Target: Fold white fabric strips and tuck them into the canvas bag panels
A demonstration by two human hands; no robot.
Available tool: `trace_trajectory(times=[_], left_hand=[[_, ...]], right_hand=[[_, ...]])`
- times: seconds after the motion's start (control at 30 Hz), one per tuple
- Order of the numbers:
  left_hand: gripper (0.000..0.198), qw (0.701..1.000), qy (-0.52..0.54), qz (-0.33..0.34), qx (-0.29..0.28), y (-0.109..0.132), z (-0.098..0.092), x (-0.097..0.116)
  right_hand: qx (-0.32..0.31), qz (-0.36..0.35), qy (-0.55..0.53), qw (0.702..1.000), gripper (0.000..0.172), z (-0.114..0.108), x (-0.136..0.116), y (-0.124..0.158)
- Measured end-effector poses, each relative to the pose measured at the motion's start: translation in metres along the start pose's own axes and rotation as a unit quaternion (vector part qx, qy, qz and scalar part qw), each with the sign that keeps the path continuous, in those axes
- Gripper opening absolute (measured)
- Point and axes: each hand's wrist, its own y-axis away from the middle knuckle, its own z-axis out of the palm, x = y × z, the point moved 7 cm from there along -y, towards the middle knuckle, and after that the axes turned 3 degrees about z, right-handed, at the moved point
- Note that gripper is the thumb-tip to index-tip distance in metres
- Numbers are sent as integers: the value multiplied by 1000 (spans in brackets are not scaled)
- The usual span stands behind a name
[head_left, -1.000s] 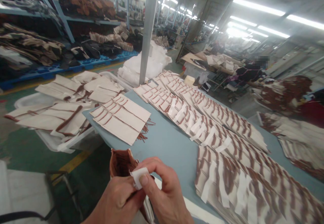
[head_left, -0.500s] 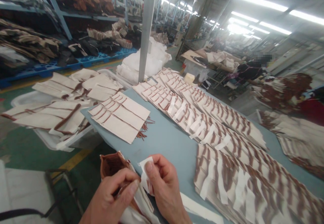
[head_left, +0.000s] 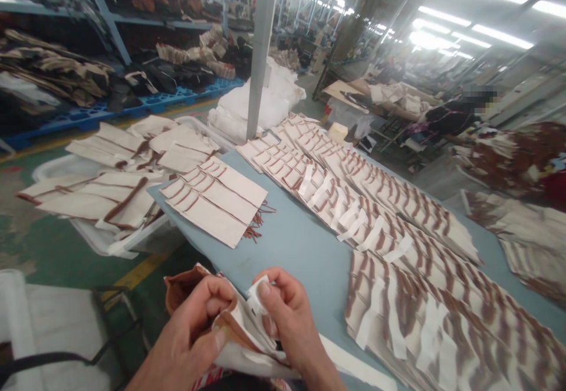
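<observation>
Low in the view, at the table's near edge, I hold a cream cloth piece with brown lining. My left hand is closed on its brown edge, thumb and fingers pinching the fold. A white strip is pinched between the thumb and fingers of my right hand, right beside the cloth. Part of the cloth below is hidden behind my hands. On the blue-grey table ahead lies a stack of cream panels with brown trim, brown strip ends sticking out at its right side.
Overlapping rows of cream-and-brown pieces cover the table's right side, several with white strips on top. At the left, a white tub overflows with similar panels. A metal post rises behind the table. Farther right is another person.
My left hand has shifted left and turned the cloth, so more of its brown-lined edge shows. My right hand keeps the white strip. The view has moved slightly.
</observation>
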Motion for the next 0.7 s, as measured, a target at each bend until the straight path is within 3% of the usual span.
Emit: trace_trajectory(times=[0.13,0.33,0.43,0.53,0.7], left_hand=[[59,999,18,-24,-32,-1,-5,-7],[55,984,-143,-91,-59,8,-21,-32],[50,978,-172,-105,-57,14,-26,-34],[52,976,-188,-83,-69,13,-27,-26],[54,977,-193,-25,-87,-1,-26,-11]], right_hand=[[-32,36,-71,996,56,3,28,-2],[-42,69,-153,985,55,14,59,8],[-22,80,-145,986,57,10,69,10],[1,61,-62,996,58,2,62,14],[25,-19,144,989,50,2,9,29]])
